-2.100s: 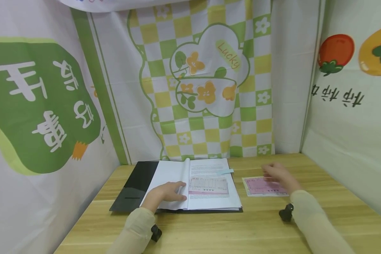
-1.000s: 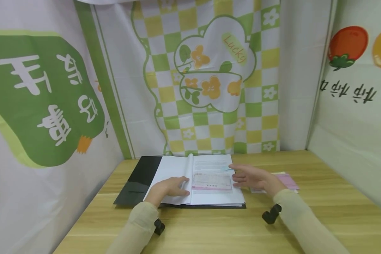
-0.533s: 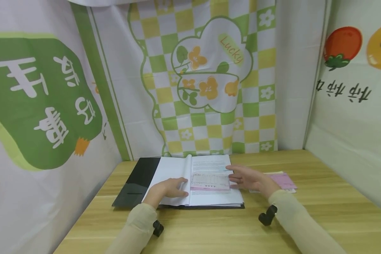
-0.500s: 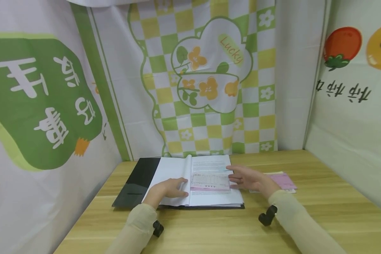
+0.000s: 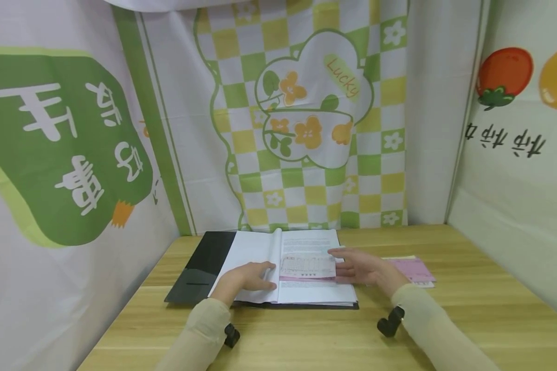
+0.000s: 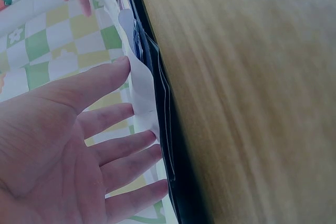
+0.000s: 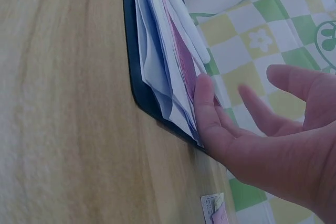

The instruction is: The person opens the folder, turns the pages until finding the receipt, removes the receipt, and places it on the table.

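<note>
An open black folder [image 5: 192, 278] with a stack of white pages [image 5: 313, 294] lies on the table. A form slip [image 5: 306, 266], printed on white with a pink lower edge, rests on its right-hand page. My left hand [image 5: 246, 278] rests on the left page beside the middle fold, its fingers spread and straight in the left wrist view. At the slip's right edge is my right hand [image 5: 364, 268]; in the right wrist view its thumb [image 7: 205, 100] touches the paper edge by the pink sheet, and its other fingers are loosely spread.
Pink and white slips [image 5: 413, 270] lie on the wooden table [image 5: 301, 340] to the right of the folder, partly hidden by the right hand. A checked cloth [image 5: 306, 196] hangs behind the table, and printed cloth walls stand at both sides.
My right hand has moved left from the pink slips on the table to the form slip's edge on the folder, then stayed there. My left hand has kept its place.
</note>
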Available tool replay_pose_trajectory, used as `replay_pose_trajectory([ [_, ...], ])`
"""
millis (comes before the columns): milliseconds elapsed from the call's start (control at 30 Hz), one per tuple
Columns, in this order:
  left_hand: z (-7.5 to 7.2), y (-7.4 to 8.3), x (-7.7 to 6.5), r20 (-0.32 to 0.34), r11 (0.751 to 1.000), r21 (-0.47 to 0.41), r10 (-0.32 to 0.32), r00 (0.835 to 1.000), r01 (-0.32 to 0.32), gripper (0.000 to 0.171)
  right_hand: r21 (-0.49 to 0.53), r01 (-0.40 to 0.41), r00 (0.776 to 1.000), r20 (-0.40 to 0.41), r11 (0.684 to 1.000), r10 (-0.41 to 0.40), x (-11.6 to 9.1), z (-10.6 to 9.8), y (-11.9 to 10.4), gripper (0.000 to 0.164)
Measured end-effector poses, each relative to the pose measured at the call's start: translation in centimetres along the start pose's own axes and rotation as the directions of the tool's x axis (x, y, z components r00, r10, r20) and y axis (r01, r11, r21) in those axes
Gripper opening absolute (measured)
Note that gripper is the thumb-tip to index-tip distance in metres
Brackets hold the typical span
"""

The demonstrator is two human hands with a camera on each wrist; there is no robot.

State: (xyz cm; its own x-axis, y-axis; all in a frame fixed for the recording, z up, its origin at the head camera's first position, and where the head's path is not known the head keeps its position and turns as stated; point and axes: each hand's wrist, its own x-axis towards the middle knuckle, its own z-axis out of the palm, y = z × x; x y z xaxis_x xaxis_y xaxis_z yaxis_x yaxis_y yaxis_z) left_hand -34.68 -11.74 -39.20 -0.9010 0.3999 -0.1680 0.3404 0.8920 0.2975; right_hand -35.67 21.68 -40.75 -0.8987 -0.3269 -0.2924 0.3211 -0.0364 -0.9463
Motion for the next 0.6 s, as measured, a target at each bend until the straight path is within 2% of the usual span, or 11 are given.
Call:
replay_pose_trajectory([
  [67, 0.05, -0.02, 0.04, 0.003, 1.0, 0.005, -0.004, 1.0, 0.004, 0.064, -0.012, -0.015, 1.0, -0.01, 1.0, 0.015, 0.06, 0.11, 0.06, 0.058],
  [267, 0.22, -0.22, 0.04, -0.001, 1.0, 0.008, 0.003, 1.0, -0.003, 0.063, -0.019, -0.003, 1.0, -0.004, 1.0, 0.003, -0.01, 0.22, 0.16, 0.054],
  [500, 0.26, -0.16, -0.09, -0.006, 1.0, -0.009, 0.009, 1.0, -0.009, 0.064, -0.16, 0.067, 0.996, -0.044, 0.985, -0.075, -0.23, -0.14, 0.3, 0.05],
  [600, 0.03, 0.07, -0.33, -0.007, 1.0, 0.005, 0.015, 1.0, -0.015, 0.063, -0.173, 0.069, 0.994, -0.073, 0.982, -0.083, -0.19, -0.24, 0.25, 0.047],
])
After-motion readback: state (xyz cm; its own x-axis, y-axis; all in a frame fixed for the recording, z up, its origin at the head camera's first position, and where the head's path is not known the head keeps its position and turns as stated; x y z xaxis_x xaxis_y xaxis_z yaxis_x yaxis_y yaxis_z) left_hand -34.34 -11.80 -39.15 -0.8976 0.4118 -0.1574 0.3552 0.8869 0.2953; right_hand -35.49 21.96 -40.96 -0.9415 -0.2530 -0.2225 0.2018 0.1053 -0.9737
